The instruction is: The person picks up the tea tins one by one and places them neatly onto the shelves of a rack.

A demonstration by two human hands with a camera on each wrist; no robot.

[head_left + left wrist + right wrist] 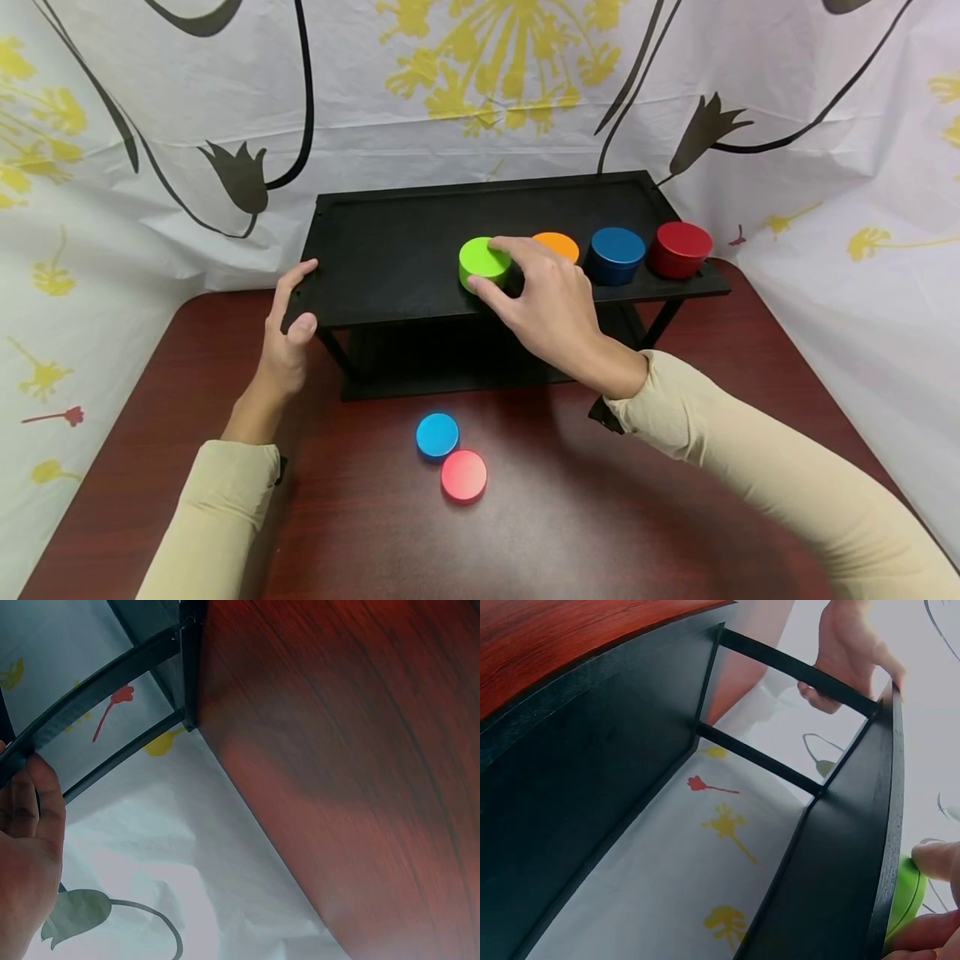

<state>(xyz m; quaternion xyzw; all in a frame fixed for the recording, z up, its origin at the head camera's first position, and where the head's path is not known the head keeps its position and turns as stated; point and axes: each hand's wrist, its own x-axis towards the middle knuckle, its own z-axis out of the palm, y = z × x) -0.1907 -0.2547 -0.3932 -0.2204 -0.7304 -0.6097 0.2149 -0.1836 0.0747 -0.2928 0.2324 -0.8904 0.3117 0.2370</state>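
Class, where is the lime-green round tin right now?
In the head view, the lime-green tin sits atop the black shelf near its front edge, pinched by the right hand, left of the orange tin.

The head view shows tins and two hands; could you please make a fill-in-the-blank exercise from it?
The right hand holds the ____.
The dark blue tin stands between the orange tin and the ____.
On the table, the coral tin lies beside the ____.
The left hand holds the ____ end of the black shelf.

Lime green tin; red tin; light blue tin; left.
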